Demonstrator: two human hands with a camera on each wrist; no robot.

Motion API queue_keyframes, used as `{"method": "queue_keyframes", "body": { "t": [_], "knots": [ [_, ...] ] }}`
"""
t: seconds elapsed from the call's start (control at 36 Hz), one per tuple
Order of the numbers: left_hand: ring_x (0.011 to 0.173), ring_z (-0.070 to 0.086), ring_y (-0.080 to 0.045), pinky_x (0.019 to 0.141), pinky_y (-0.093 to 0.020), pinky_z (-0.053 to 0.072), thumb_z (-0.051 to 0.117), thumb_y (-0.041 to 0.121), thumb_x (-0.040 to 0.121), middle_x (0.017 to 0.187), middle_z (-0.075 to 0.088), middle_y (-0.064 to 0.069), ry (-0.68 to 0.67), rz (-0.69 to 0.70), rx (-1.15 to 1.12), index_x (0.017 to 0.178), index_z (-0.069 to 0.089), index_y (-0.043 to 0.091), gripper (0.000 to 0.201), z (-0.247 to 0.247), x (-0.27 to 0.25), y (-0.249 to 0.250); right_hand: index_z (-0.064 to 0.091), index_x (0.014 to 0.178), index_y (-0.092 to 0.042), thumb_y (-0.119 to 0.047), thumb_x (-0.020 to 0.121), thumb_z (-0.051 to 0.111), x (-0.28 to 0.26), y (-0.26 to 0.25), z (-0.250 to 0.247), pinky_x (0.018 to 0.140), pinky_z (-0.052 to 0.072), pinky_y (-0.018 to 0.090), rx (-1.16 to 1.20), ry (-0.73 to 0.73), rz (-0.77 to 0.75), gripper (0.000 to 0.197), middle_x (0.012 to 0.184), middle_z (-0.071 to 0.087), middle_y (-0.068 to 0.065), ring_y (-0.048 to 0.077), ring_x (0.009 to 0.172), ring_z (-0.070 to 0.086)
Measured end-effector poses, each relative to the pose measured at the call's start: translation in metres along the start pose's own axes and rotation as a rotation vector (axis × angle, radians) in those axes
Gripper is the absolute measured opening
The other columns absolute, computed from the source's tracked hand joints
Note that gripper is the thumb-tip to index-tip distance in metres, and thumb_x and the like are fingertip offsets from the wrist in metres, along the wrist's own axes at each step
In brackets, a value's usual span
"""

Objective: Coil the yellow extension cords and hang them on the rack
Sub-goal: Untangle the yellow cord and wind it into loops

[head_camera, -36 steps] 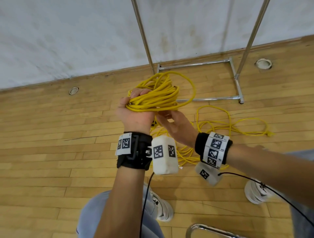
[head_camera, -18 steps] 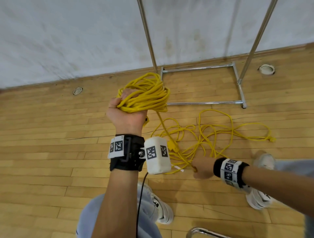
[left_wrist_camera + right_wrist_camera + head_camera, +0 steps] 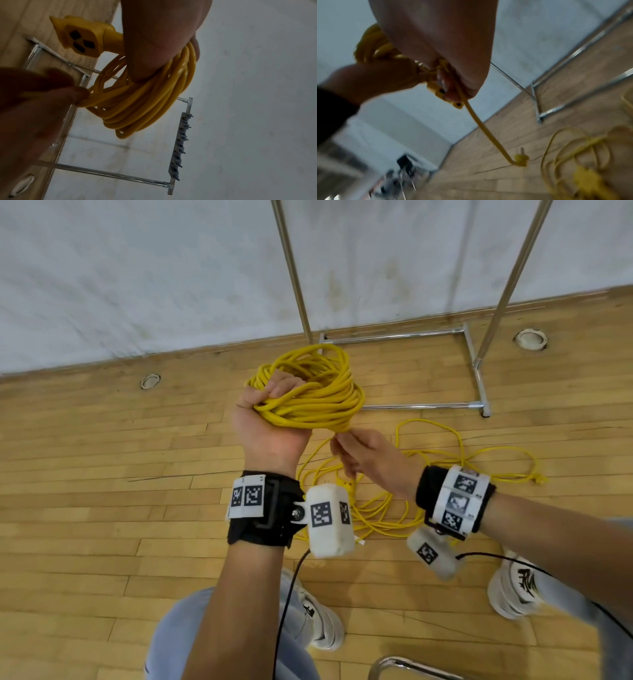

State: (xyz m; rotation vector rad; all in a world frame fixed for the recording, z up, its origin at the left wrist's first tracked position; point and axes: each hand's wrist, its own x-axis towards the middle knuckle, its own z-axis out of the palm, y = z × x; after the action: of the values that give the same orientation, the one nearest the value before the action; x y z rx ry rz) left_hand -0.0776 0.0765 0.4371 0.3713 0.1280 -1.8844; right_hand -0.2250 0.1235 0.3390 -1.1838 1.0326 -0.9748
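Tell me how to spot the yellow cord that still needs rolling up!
Find the shiny metal rack standing by the white wall. On the wooden floor just in front of its feet lies a loose cord, spread out in big messy loops. The other cord is bundled tight in the left hand; this one lies flat and untidy.

**Around the wooden floor**

A wooden plank floor (image 3: pixel 85 508) ran up to a pale, stained wall (image 3: pixel 137 268) along its far edge. Two round floor fittings were set into the boards near that edge: a small metal ring (image 3: pixel 150 381) toward the left and a white ring (image 3: pixel 530 339) toward the right. At the near edge a curved chrome tube (image 3: pixel 404 667) showed. White sneakers (image 3: pixel 323 625) stood on the boards below light blue trouser legs (image 3: pixel 178 642). A thin black cable (image 3: pixel 289 601) hung down above the floor.
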Motion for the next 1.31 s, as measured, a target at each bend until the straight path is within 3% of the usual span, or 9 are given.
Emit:
{"method": "queue_keyframes", "body": {
  "t": [0.11, 0.25, 0.36, 0.53, 0.67, 0.86, 1.06, 1.22, 1.31],
  "knots": [
    [0.051, 0.048, -0.017, 0.057, -0.03, 0.047, 0.053, -0.005, 0.053, 0.062, 0.046, 0.0, -0.016, 0.062, 0.058, 0.073, 0.045, 0.012, 0.028, 0.001, 0.002, -0.001, 0.04, 0.072, -0.015, -0.033, 0.112, 0.034, -0.01, 0.013, 0.001, 0.058, 0.03, 0.024, -0.363, -0.062, -0.082, 0.044, 0.062, 0.034, -0.013, 0.009, 0.058, 0.03],
    [0.05, 0.043, -0.013, 0.06, -0.023, 0.038, 0.048, -0.002, 0.063, 0.065, 0.041, 0.002, 0.031, 0.119, 0.139, 0.075, 0.05, 0.01, 0.017, -0.001, 0.001, -0.008, 0.042, 0.074, -0.017, -0.043, 0.108, 0.031, -0.017, 0.019, -0.003, 0.058, 0.031, 0.028, -0.461, -0.183, -0.052, 0.045, 0.064, 0.036, -0.01, 0.012, 0.059, 0.031],
    [0.049, 0.039, -0.012, 0.056, -0.023, 0.038, 0.049, -0.003, 0.077, 0.057, 0.038, 0.003, 0.031, 0.163, 0.25, 0.068, 0.045, 0.014, 0.02, 0.0, 0.0, -0.014, 0.041, 0.071, -0.02, -0.031, 0.111, 0.034, -0.024, 0.016, -0.002, 0.052, 0.029, 0.016, -0.427, -0.27, 0.005, 0.043, 0.053, 0.039, -0.017, 0.004, 0.05, 0.029],
    [0.061, 0.055, -0.019, 0.086, -0.036, 0.056, 0.057, -0.004, 0.074, 0.057, 0.044, -0.002, -0.032, 0.274, 0.266, 0.065, 0.047, 0.012, 0.02, 0.01, 0.004, -0.009, 0.041, 0.07, -0.017, -0.044, 0.107, 0.035, -0.032, 0.009, -0.012, 0.052, 0.03, 0.024, -0.387, -0.359, 0.057, 0.047, 0.054, 0.036, -0.014, 0.011, 0.05, 0.03],
    [0.069, 0.069, -0.019, 0.077, -0.032, 0.061, 0.052, 0.001, 0.096, 0.06, 0.058, -0.003, -0.018, 0.312, 0.277, 0.07, 0.05, 0.009, 0.027, 0.01, 0.007, 0.002, 0.046, 0.07, -0.025, -0.056, 0.103, 0.033, -0.03, -0.001, -0.018, 0.055, 0.032, 0.029, -0.562, -0.314, 0.034, 0.047, 0.059, 0.039, -0.011, 0.01, 0.053, 0.033],
    [0.079, 0.072, -0.016, 0.066, -0.029, 0.059, 0.062, 0.016, 0.099, 0.073, 0.064, 0.001, 0.051, 0.333, 0.314, 0.079, 0.059, 0.011, 0.02, 0.0, 0.008, 0.004, 0.039, 0.067, -0.023, -0.059, 0.104, 0.023, -0.047, -0.027, -0.001, 0.053, 0.035, 0.037, -0.829, -0.237, -0.226, 0.054, 0.055, 0.04, -0.005, 0.016, 0.052, 0.04],
    [0.073, 0.062, -0.012, 0.077, -0.031, 0.057, 0.062, 0.029, 0.098, 0.068, 0.057, 0.005, 0.045, 0.242, 0.436, 0.075, 0.056, 0.015, 0.028, -0.008, 0.004, -0.001, 0.035, 0.064, -0.023, -0.042, 0.109, 0.037, -0.055, -0.046, -0.001, 0.045, 0.023, 0.028, -0.832, -0.151, -0.502, 0.048, 0.047, 0.034, -0.002, 0.021, 0.041, 0.032],
    [0.075, 0.068, -0.014, 0.07, -0.027, 0.058, 0.06, 0.016, 0.098, 0.072, 0.07, 0.0, 0.117, 0.181, 0.512, 0.083, 0.06, 0.012, 0.016, -0.008, -0.002, -0.011, 0.039, 0.058, -0.014, -0.039, 0.108, 0.04, -0.064, -0.062, -0.003, 0.045, 0.017, 0.019, -0.677, -0.106, -0.573, 0.055, 0.045, 0.03, -0.004, 0.021, 0.04, 0.03],
    [0.09, 0.071, -0.018, 0.086, -0.028, 0.055, 0.058, 0.01, 0.099, 0.082, 0.073, -0.004, 0.083, 0.163, 0.544, 0.088, 0.063, 0.01, 0.012, -0.008, -0.005, -0.015, 0.038, 0.057, -0.013, -0.034, 0.107, 0.046, -0.067, -0.065, -0.005, 0.045, 0.019, 0.02, -0.545, -0.064, -0.544, 0.056, 0.045, 0.028, -0.003, 0.015, 0.039, 0.026]
  ]
}}
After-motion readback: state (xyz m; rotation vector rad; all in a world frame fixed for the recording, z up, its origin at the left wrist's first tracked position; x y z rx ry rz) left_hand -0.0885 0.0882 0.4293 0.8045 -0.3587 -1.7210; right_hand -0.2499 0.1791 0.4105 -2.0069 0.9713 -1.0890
